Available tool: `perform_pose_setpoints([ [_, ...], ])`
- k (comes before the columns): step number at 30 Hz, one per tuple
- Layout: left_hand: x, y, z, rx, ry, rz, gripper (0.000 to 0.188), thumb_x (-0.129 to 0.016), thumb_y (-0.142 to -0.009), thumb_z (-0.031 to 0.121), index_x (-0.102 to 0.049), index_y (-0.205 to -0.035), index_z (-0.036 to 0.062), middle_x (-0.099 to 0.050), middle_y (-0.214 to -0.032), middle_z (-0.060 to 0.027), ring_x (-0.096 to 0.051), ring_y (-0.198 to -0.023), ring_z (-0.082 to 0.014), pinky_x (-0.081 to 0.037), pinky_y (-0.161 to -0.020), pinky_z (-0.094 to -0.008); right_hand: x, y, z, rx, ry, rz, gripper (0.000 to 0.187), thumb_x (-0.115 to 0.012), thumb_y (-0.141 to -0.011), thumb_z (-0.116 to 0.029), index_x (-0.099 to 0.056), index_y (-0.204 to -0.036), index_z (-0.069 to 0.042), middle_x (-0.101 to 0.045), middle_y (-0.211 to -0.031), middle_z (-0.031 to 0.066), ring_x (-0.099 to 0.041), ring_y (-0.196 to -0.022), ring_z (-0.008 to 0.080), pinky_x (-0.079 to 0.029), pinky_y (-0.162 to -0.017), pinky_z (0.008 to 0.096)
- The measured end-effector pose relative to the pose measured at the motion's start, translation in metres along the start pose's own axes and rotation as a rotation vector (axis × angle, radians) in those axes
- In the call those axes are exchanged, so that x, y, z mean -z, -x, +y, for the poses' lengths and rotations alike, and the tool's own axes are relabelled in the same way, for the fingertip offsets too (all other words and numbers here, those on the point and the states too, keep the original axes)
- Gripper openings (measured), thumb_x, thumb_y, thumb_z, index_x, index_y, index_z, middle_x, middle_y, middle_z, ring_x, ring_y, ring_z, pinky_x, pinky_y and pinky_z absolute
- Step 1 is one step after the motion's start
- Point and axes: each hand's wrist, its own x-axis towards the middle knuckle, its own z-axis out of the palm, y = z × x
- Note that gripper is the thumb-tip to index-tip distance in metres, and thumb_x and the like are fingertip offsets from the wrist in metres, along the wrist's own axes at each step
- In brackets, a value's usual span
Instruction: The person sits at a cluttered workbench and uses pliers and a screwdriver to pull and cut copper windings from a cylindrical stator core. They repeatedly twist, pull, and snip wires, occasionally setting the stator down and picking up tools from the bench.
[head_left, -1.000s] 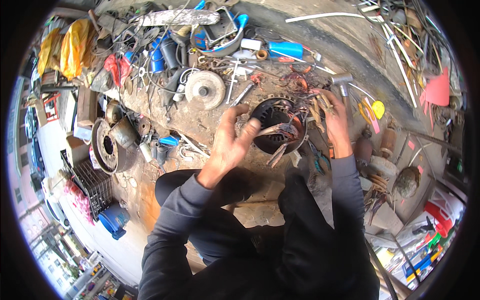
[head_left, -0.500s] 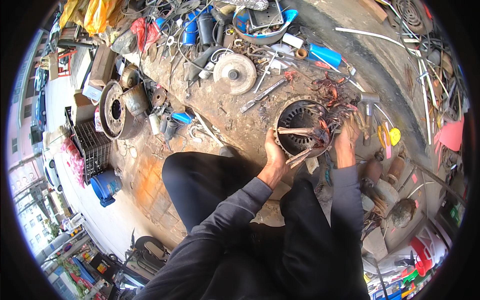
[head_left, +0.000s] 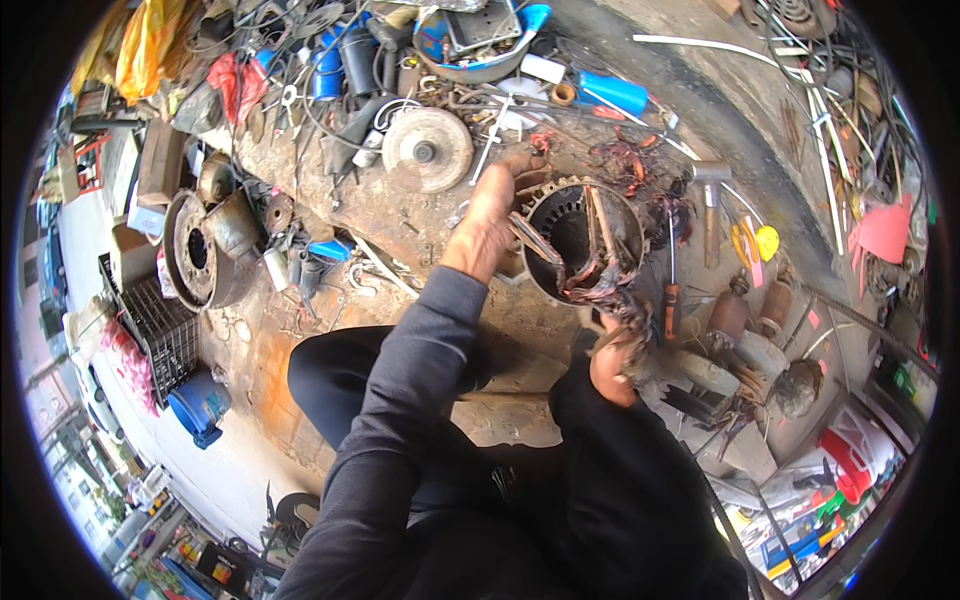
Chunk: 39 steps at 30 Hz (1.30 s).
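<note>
A round motor stator with a slotted inner wall stands tilted in front of my knees. Bent coil bundles stick up inside it, and dark frayed copper wire hangs over its near rim. My left hand is curled at the far-left rim, its fingertips partly hidden. At the near side my right hand is closed round the tangled wire ends. Right of the stator lie a screwdriver with an orange-brown handle and a hammer. Reddish wire scraps lie beyond it.
Beyond my left hand lies a grinding-wheel-like disc, with a blue cylinder farther right. A blue-rimmed basin of scrap stands at the back. Rusty cylinders lie right, yellow-handled scissors near them. A drum-like wheel stands left.
The stator has turned, so the coil bundles that pointed left now point away from me. My left hand moved to the far-left rim; my right hand came down to the near side.
</note>
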Motion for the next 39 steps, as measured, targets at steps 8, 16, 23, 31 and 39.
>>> perform_pose_setpoints([
  [8, 0.007, 0.015, 0.016, -0.217, -0.411, 0.063, 0.038, -0.053, -0.106, 0.027, -0.068, -0.128, 0.0010, -0.073, -0.124, -0.0115, -0.066, -0.113, -0.0228, -0.048, -0.102, -0.0357, 0.056, -0.028, -0.048, -0.122, -0.466, -0.064, 0.020, -0.057, -0.103, 0.002, -0.058, -0.123, 0.000, -0.064, -0.112, 0.0069, -0.061, -0.099, 0.0121, -0.050, -0.089, 0.0264],
  [16, -0.051, 0.138, 0.027, -0.906, -1.286, -0.265, 0.043, -0.070, -0.098, 0.027, -0.064, -0.133, 0.0027, -0.064, -0.134, -0.0164, -0.060, -0.125, -0.0332, -0.045, -0.109, -0.0424, 0.095, -0.046, -0.097, 0.098, -0.284, -0.246, 0.024, -0.054, -0.098, 0.006, -0.066, -0.118, 0.002, -0.065, -0.107, 0.0080, -0.063, -0.090, 0.0120, -0.050, -0.078, 0.0246],
  [23, -0.054, 0.153, 0.007, -1.235, -1.772, -0.503, 0.048, -0.082, -0.084, 0.022, -0.069, -0.128, 0.0084, -0.058, -0.144, -0.0157, -0.048, -0.142, -0.0384, -0.044, -0.112, -0.0519, 0.114, -0.048, -0.106, 0.251, -0.201, -0.308, 0.045, -0.057, -0.083, 0.007, -0.066, -0.127, 0.001, -0.063, -0.125, 0.0180, -0.064, -0.113, 0.0335, -0.050, -0.099, 0.0376],
  [31, -0.016, 0.129, 0.001, -1.343, -1.624, -0.338, 0.041, -0.076, -0.086, 0.038, -0.061, -0.118, 0.0156, -0.056, -0.121, -0.0122, -0.055, -0.122, -0.0362, -0.040, -0.112, -0.0538, 0.103, -0.037, -0.150, 0.574, 0.114, -0.324, 0.081, -0.082, -0.079, -0.025, -0.047, -0.146, 0.004, -0.053, -0.143, 0.0239, -0.050, -0.131, 0.0402, -0.035, -0.114, 0.0516],
  [39, -0.013, 0.083, -0.013, -1.794, -1.416, -0.476, 0.034, -0.071, -0.077, 0.030, -0.056, -0.096, 0.0053, -0.058, -0.104, -0.0182, -0.055, -0.122, -0.0432, -0.033, -0.119, -0.0623, 0.076, -0.064, -0.141, 0.770, -0.071, -0.429, 0.021, -0.068, -0.091, -0.001, -0.064, -0.110, 0.008, -0.063, -0.102, 0.0218, -0.062, -0.094, 0.0399, -0.051, -0.083, 0.0471],
])
